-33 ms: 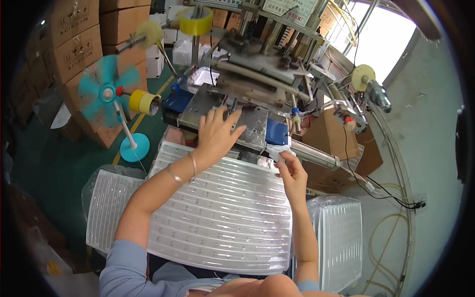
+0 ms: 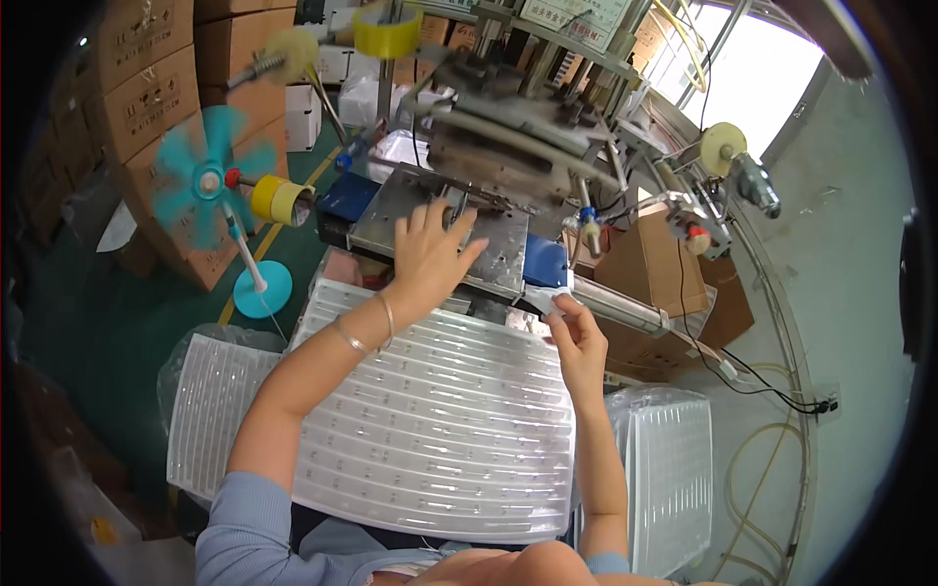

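My left hand [image 2: 432,256], a bangle at its wrist, is stretched out with fingers spread over the front of the machine's flat metal plate [image 2: 396,217]. Its fingertips are close to a small dark metal fitting [image 2: 456,205] on that plate. At the plate's right front corner, my right hand [image 2: 580,344] has its thumb and fingers bent together beside a white sheet-like piece [image 2: 543,296]. Whatever lies between those fingertips is too small to make out. Under both forearms lies a large white ribbed plastic tray [image 2: 440,430] with rows of small marks in its grooves.
Above the plate hangs the machine's press head [image 2: 508,146]. Blue pads [image 2: 545,262] flank the plate. A turquoise fan [image 2: 209,184] and stacked cartons [image 2: 151,107] stand left. More ribbed trays [image 2: 669,479] are at right, beside hoses and cables near the wall.
The press head and its blue-ended fitting have shifted slightly, with some blur. The fan blades have turned. Both hands stay almost where they were.
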A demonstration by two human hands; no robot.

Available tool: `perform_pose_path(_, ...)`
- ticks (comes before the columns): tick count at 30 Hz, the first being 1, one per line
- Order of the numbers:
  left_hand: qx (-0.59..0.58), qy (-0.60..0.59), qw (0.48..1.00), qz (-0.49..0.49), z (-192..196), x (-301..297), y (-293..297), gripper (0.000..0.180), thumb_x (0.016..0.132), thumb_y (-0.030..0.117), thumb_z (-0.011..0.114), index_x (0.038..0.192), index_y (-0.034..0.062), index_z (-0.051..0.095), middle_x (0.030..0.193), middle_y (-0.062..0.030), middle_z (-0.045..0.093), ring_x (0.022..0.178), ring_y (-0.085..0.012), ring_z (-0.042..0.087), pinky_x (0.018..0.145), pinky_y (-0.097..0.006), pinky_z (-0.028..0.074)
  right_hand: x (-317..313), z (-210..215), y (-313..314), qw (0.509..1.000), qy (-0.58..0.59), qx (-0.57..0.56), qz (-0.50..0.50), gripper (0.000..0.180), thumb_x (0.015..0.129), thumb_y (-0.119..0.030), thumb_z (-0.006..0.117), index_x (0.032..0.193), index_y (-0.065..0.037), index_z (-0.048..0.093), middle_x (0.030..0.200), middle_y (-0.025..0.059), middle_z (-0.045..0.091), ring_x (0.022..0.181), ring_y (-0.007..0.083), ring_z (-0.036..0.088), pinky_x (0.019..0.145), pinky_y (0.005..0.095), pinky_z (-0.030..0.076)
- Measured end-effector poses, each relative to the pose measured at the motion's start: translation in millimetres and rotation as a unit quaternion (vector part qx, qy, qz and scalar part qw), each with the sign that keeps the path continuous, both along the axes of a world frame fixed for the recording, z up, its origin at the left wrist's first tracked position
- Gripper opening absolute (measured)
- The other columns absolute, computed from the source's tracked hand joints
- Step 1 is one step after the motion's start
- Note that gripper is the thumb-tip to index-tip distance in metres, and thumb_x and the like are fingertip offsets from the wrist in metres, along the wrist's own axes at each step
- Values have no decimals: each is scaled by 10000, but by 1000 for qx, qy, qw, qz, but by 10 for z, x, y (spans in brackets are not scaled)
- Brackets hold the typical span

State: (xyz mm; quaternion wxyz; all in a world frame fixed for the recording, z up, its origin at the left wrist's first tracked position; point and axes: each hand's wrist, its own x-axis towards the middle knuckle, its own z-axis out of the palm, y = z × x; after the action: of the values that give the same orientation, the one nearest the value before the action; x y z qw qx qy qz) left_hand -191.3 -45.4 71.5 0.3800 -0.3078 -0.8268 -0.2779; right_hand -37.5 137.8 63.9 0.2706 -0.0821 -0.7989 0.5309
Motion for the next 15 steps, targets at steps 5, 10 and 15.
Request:
perform_pose_path(5, -30, 44, 999, -12, -11, -406, 268, 277, 802, 314, 661, 1014, 136, 676, 934, -62, 592, 907, -223, 504, 784, -367, 348, -407, 72, 27, 993, 41, 100, -40, 240, 860, -57, 625, 1093, 0, 618, 1109, 107, 641, 907, 162, 642, 696, 274, 560)
perform_pose_path(10, 62, 34, 989, -130, 112, -154, 32, 207, 792, 188, 674, 979, 99, 663, 826, -34, 592, 802, -216, 524, 713, -348, 393, -946, 222, -143, 937, 161, 301, -74, 251, 836, -70, 650, 1084, -38, 625, 1013, 123, 657, 860, 240, 652, 684, 308, 548)
perform_pose_path(15, 72, -89, 971, -210, -5, 268, -640, 224, 779, 71, 679, 998, 52, 640, 746, -69, 610, 670, -216, 561, 605, -334, 438, -1388, 191, -203, 873, 148, 449, -121, 159, 813, -123, 647, 969, -98, 666, 917, 88, 677, 785, 269, 640, 666, 359, 511)
